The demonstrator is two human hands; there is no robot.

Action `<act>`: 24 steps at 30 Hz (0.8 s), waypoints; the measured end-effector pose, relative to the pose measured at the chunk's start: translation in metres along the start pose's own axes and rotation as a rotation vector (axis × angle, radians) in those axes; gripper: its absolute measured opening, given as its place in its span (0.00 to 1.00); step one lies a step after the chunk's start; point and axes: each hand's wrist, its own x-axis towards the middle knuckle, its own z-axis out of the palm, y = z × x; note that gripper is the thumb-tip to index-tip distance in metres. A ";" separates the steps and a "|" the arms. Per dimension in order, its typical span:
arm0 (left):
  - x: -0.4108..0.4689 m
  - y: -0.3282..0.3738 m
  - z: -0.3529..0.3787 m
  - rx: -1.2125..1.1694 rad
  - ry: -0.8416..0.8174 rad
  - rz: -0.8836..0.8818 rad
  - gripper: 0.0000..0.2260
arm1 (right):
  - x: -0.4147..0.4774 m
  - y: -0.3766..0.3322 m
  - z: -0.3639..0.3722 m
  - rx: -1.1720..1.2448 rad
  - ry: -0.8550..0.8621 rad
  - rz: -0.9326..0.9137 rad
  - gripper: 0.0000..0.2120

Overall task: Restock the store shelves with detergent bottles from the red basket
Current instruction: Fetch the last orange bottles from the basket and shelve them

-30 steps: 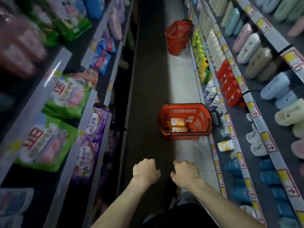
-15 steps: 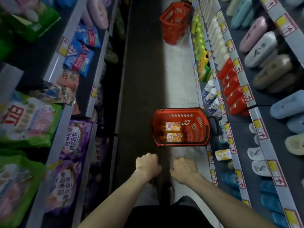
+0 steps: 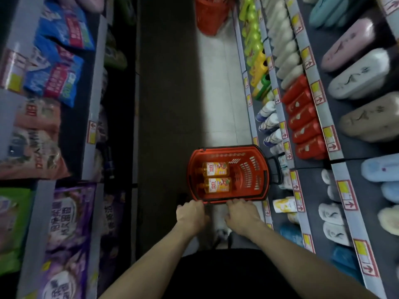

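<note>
I am looking down a narrow aisle from the head camera. The red basket (image 3: 248, 173) is standing on the floor (image 3: 220, 83) just in front of me, close beside the foot of the right shelves (image 3: 319, 100). Two orange detergent bottles (image 3: 216, 169) are lying on their sides in its left half, one just beside the other, with the caps pointing left.

I am holding both arms out over the near rim of the basket. My left hand (image 3: 191, 214) is showing its back, with the fingers curled under at the rim's left corner. My right hand (image 3: 241, 214) is lying at the middle of the rim with the fingers bent. For both hands I cannot tell if the fingers are gripping the rim or only hanging above it.

A second basket (image 3: 210, 16), also red, is standing further along the aisle. Slippers (image 3: 358, 76) and red bottles (image 3: 302, 117) are filling the right shelves. Bags (image 3: 58, 78) are lying on the left shelves (image 3: 95, 104).
</note>
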 end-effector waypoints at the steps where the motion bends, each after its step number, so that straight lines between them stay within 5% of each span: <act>1: 0.006 -0.001 -0.002 0.003 0.010 -0.005 0.15 | 0.006 0.003 -0.001 -0.019 -0.004 0.009 0.23; 13: 0.114 0.021 0.006 -0.083 0.031 -0.109 0.17 | 0.117 0.066 0.008 -0.038 -0.114 -0.064 0.22; 24: 0.271 0.032 0.060 -0.278 0.036 -0.257 0.17 | 0.266 0.124 0.089 -0.120 -0.144 -0.156 0.19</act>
